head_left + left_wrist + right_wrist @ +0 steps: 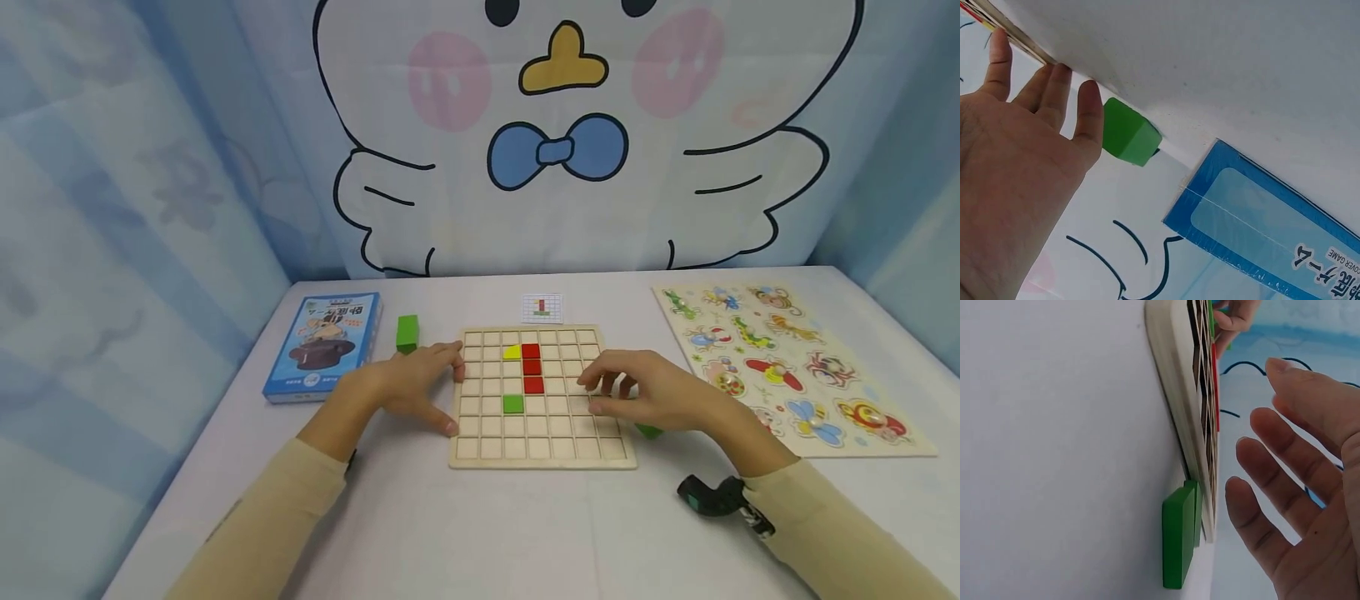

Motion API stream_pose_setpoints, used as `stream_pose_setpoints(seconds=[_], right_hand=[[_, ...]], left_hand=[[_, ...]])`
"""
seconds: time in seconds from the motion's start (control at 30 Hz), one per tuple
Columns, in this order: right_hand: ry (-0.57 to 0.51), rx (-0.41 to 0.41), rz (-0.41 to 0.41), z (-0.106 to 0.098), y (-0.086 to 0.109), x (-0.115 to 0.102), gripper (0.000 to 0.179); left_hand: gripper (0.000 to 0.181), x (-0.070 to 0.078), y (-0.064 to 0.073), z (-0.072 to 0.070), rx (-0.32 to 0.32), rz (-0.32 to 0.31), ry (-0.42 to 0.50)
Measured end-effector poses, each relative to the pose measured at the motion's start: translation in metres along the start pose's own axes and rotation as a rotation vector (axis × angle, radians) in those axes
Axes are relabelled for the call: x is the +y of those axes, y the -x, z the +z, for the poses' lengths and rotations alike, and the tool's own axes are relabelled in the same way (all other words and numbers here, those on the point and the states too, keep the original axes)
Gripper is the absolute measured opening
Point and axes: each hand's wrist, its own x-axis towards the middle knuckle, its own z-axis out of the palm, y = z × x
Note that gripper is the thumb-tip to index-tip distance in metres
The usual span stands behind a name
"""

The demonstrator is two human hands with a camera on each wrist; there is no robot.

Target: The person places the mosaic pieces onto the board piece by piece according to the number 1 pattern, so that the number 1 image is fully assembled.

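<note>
A wooden grid board [540, 448] lies flat on the table. On it sit a column of red squares [532, 367], a yellow piece [512, 352] beside the top one, and a green square [513, 404] lower left. My left hand [408, 379] touches the board's left edge with thumb and fingertips, fingers fairly straight. My right hand [654, 390] hovers over the board's right side, fingers loosely bent and nothing between them. Below that hand, green blocks [1179, 537] lie against the board's right edge, mostly hidden in the head view.
A small pattern card [542, 308] lies behind the board. One green block [407, 333] stands near my left fingers, with a blue game box [322, 346] farther left. At the right lies a sheet of animal pictures [780, 367]. A patterned curtain [555, 225] hangs behind the table.
</note>
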Motion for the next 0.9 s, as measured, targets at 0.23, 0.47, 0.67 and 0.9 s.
stream_pose_setpoints(seconds=[0.23,0.47,0.67,0.9], right_hand=[[0.046,-0.003,0.04,-0.008,0.014,0.003,0.029],[0.032,-0.025,0.114,-0.015,0.029,0.006,0.035],[0.046,-0.031,0.182,-0.018,0.043,0.008,0.04],[0.064,-0.032,0.213,-0.019,0.054,0.013,0.04]], left_hand=[[0.064,0.004,0.0,0.0,-0.012,-0.024,0.015],[0.064,0.004,-0.001,0.0,0.0,-0.02,0.011],[0.064,0.003,-0.001,0.0,0.001,-0.017,0.004],[0.063,0.004,0.0,-0.001,-0.007,-0.017,0.014]])
